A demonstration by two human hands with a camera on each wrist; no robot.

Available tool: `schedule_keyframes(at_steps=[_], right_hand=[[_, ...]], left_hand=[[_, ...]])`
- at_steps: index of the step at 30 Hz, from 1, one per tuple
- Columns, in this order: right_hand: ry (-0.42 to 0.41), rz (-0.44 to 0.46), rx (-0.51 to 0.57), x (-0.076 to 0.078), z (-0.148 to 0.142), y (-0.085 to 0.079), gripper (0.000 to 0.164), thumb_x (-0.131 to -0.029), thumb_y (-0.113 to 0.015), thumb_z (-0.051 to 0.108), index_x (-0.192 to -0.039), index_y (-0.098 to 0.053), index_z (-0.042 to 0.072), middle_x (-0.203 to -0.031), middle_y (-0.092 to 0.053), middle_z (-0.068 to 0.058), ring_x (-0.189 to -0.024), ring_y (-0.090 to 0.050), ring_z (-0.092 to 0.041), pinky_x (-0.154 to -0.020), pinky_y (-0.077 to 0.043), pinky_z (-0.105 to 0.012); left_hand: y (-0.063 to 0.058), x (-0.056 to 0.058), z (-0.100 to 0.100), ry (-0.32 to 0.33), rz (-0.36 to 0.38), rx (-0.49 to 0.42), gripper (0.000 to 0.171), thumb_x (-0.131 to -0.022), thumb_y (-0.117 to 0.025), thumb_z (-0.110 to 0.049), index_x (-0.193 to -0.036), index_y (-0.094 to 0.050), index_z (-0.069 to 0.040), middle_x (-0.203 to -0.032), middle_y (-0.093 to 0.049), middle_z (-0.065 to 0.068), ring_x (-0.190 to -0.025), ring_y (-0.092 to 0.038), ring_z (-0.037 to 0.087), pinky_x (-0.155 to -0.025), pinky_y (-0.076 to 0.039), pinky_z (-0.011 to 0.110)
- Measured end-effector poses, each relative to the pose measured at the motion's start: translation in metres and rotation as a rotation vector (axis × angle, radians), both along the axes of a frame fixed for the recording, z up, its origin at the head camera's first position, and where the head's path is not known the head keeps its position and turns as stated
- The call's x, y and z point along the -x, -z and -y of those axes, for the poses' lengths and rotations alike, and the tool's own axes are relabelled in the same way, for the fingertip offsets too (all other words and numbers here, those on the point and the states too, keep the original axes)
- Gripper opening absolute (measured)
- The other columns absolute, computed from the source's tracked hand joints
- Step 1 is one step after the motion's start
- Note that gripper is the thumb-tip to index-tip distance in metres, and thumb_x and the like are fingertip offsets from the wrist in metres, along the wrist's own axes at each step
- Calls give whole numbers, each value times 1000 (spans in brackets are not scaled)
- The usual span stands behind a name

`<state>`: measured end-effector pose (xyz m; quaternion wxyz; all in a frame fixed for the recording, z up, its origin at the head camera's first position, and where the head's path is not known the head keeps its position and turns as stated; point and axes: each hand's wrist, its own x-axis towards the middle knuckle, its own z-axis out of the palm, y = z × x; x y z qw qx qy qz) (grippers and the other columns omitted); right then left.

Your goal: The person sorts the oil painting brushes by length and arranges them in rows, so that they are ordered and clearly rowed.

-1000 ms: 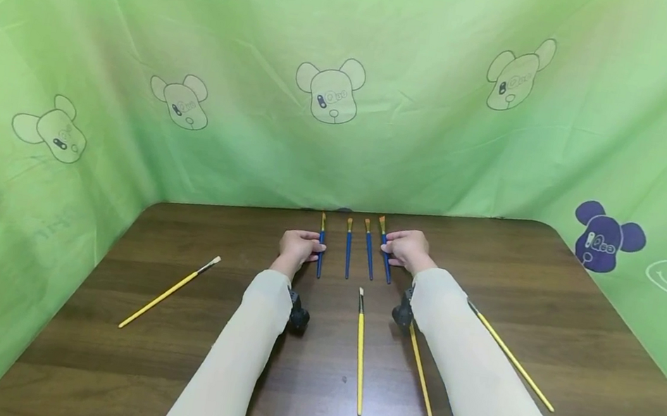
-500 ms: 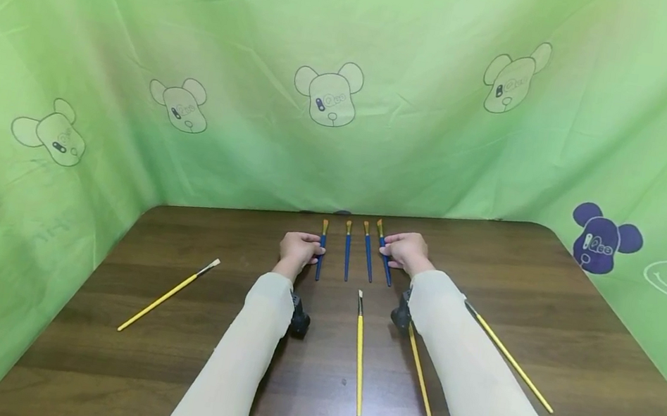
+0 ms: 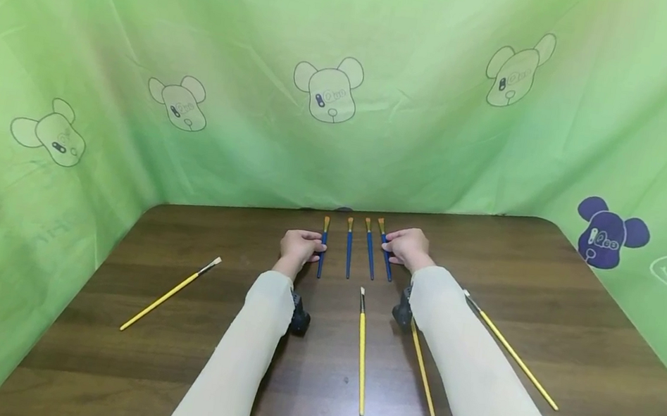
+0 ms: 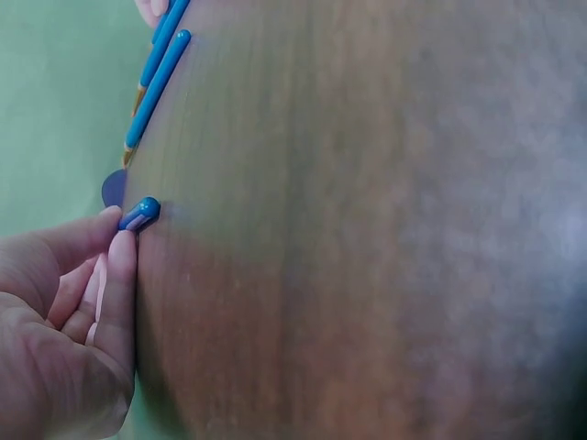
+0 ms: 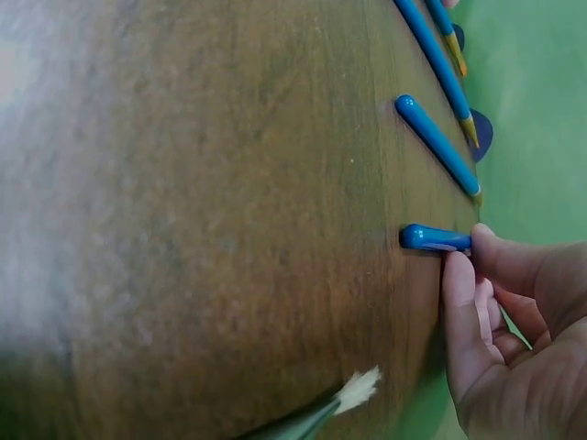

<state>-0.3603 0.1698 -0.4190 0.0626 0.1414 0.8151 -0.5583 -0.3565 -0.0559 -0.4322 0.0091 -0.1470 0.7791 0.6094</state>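
In the head view, my left hand (image 3: 300, 249) pinches the leftmost blue paintbrush (image 3: 320, 268) between thumb and fingers. My right hand (image 3: 408, 247) does the same with the rightmost blue paintbrush (image 3: 389, 273), which leans slightly with its bristles up and left. Between them lie two more blue paintbrushes, a left one (image 3: 349, 253) and a right one (image 3: 370, 252), bristles toward the back edge. The left wrist view has the rounded end of the held brush (image 4: 143, 213) poking out past the fingertips. A similar blue end (image 5: 429, 238) shows in the right wrist view.
Nearer on the brown table (image 3: 189, 372) lie longer yellow paintbrushes: one at left (image 3: 167, 295), one in the middle (image 3: 361, 361), one partly under the right wrist (image 3: 423, 377), one at right (image 3: 515, 351). A green printed cloth (image 3: 241, 138) hangs behind the table's back edge.
The leftmost blue brush has turned slightly, its bristle end shifting right and its handle now nearly straight. Both hands stay almost in place, gripping the same brushes.
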Motion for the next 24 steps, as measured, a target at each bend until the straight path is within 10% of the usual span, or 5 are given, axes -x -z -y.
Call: schedule_keyframes(at_steps=[24], right_hand=[[5,13,-97,0,5,-5,32,-85,-71,-1,-117,-66,-3,-109,-67,-23,-53,-59,-9,-58,-58,-22]], left_hand=[[1,-1,1,1,3,-4,21,-78,-77,5,-98,-76,-1,-96,-71,14,-63,-66,12,-55,-58,21]])
